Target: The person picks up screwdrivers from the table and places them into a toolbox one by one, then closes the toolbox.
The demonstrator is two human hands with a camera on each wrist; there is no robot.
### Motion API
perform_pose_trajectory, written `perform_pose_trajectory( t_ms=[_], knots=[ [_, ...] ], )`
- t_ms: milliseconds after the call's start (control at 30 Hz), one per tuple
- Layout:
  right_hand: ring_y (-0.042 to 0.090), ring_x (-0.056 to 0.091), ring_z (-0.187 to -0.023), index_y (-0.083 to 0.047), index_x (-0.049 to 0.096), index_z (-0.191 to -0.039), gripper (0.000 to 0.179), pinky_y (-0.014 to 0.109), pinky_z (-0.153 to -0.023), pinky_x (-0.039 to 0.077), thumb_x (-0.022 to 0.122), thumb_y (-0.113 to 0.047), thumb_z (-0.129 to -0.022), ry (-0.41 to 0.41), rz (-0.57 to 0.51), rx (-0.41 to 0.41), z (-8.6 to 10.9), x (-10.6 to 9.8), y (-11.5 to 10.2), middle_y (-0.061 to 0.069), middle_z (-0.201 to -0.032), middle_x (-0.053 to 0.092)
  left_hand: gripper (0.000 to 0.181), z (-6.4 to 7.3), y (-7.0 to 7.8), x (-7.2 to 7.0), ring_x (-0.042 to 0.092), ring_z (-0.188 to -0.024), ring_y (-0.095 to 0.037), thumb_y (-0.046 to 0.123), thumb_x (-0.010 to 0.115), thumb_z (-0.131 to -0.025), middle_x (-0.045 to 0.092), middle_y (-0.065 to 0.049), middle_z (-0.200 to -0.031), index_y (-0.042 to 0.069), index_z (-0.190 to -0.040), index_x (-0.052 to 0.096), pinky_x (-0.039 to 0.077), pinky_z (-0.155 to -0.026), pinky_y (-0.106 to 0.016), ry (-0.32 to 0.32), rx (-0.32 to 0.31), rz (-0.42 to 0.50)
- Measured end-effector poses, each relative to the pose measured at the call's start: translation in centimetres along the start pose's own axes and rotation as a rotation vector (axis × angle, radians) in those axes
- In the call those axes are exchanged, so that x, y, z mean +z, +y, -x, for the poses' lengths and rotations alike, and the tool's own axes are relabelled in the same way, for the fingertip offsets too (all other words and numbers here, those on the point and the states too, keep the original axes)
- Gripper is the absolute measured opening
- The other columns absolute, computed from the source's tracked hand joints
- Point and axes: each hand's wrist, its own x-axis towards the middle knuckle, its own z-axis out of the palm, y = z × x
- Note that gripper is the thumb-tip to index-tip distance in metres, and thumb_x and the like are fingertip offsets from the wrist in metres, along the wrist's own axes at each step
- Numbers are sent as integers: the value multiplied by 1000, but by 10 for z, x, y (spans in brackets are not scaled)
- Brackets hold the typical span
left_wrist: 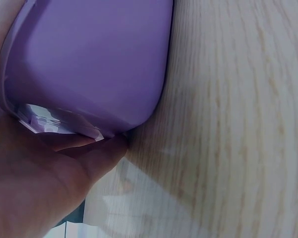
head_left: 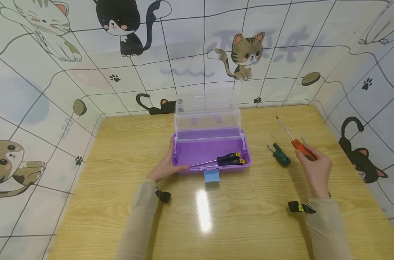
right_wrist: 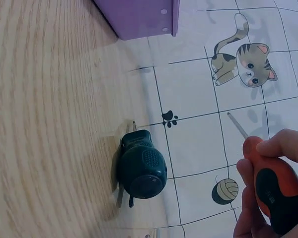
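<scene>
A purple toolbox (head_left: 197, 150) with its clear lid (head_left: 208, 122) raised lies before me. My left hand (head_left: 164, 164) grips its left end, thumb over the front rim; in the left wrist view the left hand (left_wrist: 44, 173) is against the purple wall (left_wrist: 94, 59). Inside, along the front, lie two screwdrivers with black and yellow handles (head_left: 229, 156). My right hand (head_left: 315, 169) holds a red and black screwdriver (head_left: 302, 149) by its handle above the table, its shaft pointing away. Left of that hand lies a stubby green screwdriver (head_left: 282, 159), also seen as a green handle (right_wrist: 144, 168) in the right wrist view.
A small dark green piece (head_left: 276, 147) lies beside the stubby screwdriver; its kind is unclear. Just beyond the right hand a thin metal tip (head_left: 303, 139) shows, the rest hidden. A blue latch (head_left: 211, 176) hangs at the box's front. Cat-patterned sheets (head_left: 190, 54) enclose the wooden table (head_left: 249, 216).
</scene>
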Motion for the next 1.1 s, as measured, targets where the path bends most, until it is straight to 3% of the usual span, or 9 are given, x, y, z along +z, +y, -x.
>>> perform_pose_trajectory(
  t_ms=[433, 733, 933, 1100],
  knots=[
    [2, 53, -81, -7, 67, -125, 41, 12, -58, 42, 71, -25, -88, -100, 29, -123, 4, 7, -12, 14, -118, 63, 128, -1, -3, -1, 7, -142, -42, 6, 81, -76, -14, -13, -159, 25, -151, -22, 13, -112, -54, -3, 18, 53],
    [3, 53, -82, -10, 67, -126, 40, 14, -54, 44, 70, -26, -89, -189, 22, -245, 9, 13, -12, 18, -117, 63, 130, -2, -10, -1, 16, -140, -44, 4, 81, -74, -15, -12, -159, 30, -151, -21, 20, -111, -54, -16, 28, 124],
    [5, 53, -79, -8, 66, -125, 41, 17, -52, 42, 70, -28, -90, -210, 60, -308, 10, 19, -16, 21, -119, 63, 129, -1, -5, -2, 17, -140, -42, 6, 81, -76, -13, -12, -159, 31, -150, -21, 20, -111, -52, -12, -8, 65],
    [5, 53, -73, -4, 67, -123, 38, 17, -50, 42, 71, -22, -89, -236, 56, -369, 10, 23, -17, 23, -112, 65, 128, 0, -3, -2, 12, -142, -42, 7, 81, -77, -14, -12, -159, 29, -150, -23, 17, -112, -52, -16, 0, 42]
  ],
)
